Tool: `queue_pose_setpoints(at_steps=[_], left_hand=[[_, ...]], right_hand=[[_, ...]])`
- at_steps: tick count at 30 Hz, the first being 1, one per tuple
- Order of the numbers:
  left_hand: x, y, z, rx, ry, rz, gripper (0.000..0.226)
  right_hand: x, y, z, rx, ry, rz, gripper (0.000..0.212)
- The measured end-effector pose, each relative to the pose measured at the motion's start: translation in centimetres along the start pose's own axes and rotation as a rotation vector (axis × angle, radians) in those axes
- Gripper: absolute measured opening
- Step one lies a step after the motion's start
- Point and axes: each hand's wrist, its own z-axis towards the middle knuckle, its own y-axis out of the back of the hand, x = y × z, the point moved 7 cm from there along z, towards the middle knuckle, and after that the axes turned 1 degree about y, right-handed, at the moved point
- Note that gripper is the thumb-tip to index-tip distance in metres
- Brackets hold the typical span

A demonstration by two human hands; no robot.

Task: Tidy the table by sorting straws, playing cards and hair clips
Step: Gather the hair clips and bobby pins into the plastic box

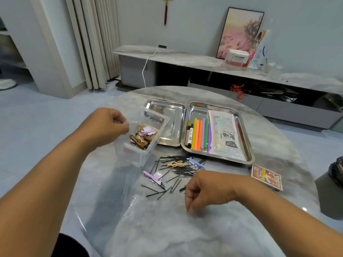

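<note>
head view: the left hand [109, 127] grips the rim of a clear plastic box [138, 138], tilted and holding brown and lilac hair clips [143, 136]. the right hand [206, 190] hangs over the grey marble table [167, 229], fingers curled down; whether they pinch anything, i cannot tell. black hairpins [178, 169] lie scattered between both hands. coloured straws [201, 134] lie in the right steel tray [248, 145]; a card box [267, 177] sits just beside it.

You are in a home living room. A low marble-topped TV cabinet [185, 59] runs along the wall with a framed picture [239, 32] leaning on it, pleated curtains [92, 39] hang at left, and a red tassel ornament [165, 10] decorates the wall.
</note>
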Motion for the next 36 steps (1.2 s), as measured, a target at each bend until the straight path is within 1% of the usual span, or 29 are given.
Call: queue_pose_setpoints(at_steps=[3, 4, 5, 6, 7, 9, 10, 11, 13, 15, 18, 21, 24, 26, 28, 29, 31, 33, 35, 36], left_hand=[[0.0, -0.2, 0.1, -0.002, 0.014, 0.011, 0.005], [0.0, -0.2, 0.1, -0.001, 0.016, 0.016, 0.005], [0.0, -0.2, 0.1, 0.001, 0.013, 0.024, 0.006], [0.1, -0.2, 0.0, 0.002, 0.011, 0.032, 0.006], [0.2, -0.1, 0.0, 0.003, 0.011, 0.037, 0.006], [0.3, -0.1, -0.1, 0.006, 0.023, 0.045, 0.007], [0.4, -0.1, -0.2, 0.009, 0.031, 0.05, 0.007], [0.4, -0.2, -0.3, 0.014, 0.039, 0.054, 0.007], [0.4, -0.3, -0.5, 0.028, 0.045, 0.054, 0.006], [0.2, -0.6, -0.6, 0.045, 0.038, 0.042, 0.005], [-0.2, -1.2, -0.7, 0.083, 0.021, 0.041, 0.004], [-0.8, -2.0, -0.8, 0.118, -0.008, 0.051, 0.007], [-1.2, -2.9, -0.8, 0.136, -0.043, 0.099, 0.007], [-1.4, -3.3, -0.7, 0.139, -0.069, 0.101, 0.007], [-1.7, -3.7, -0.8, 0.142, -0.083, 0.095, 0.008], [-2.0, -3.9, -0.8, 0.143, -0.091, 0.1, 0.008], [-2.4, -4.4, -1.0, 0.146, -0.114, 0.121, 0.006], [-2.6, -4.7, -1.2, 0.151, -0.124, 0.136, 0.005], [-2.6, -4.7, -1.3, 0.144, -0.132, 0.147, 0.006], [-2.6, -4.7, -1.3, 0.139, -0.136, 0.155, 0.006]], right_hand=[[0.3, -0.5, 0.6, 0.041, -0.021, 0.032, 0.017], [0.0, -0.1, 0.7, 0.015, -0.039, 0.055, 0.015], [-0.4, 0.7, 0.9, -0.055, -0.061, 0.074, 0.011], [-1.0, 1.9, 1.1, -0.172, -0.085, 0.09, 0.007], [-1.9, 3.3, 1.3, -0.32, -0.117, 0.104, 0.006], [-3.9, 5.5, 1.3, -0.589, -0.205, 0.083, 0.012], [-4.5, 6.0, 1.4, -0.671, -0.242, 0.034, 0.015], [-5.0, 6.1, 1.5, -0.715, -0.268, -0.022, 0.015], [-5.2, 5.8, 2.2, -0.732, -0.299, -0.099, 0.01], [-5.2, 5.3, 2.6, -0.709, -0.341, -0.097, 0.008], [-5.2, 5.1, 2.9, -0.638, -0.371, -0.021, 0.007], [-4.9, 5.5, 2.4, -0.57, -0.337, 0.113, 0.007], [-3.2, 7.5, 0.7, -0.607, -0.214, 0.301, 0.006], [-1.2, 9.2, -0.8, -0.676, -0.065, 0.418, 0.009], [1.1, 10.2, -1.9, -0.725, 0.104, 0.453, 0.011], [2.1, 10.2, -2.0, -0.732, 0.161, 0.444, 0.013], [3.3, 9.5, -1.5, -0.724, 0.193, 0.371, 0.016], [3.9, 8.5, -0.5, -0.725, 0.187, 0.195, 0.021], [4.0, 8.3, 0.2, -0.804, 0.211, 0.086, 0.022], [3.7, 8.5, 0.2, -0.881, 0.213, 0.11, 0.021]])
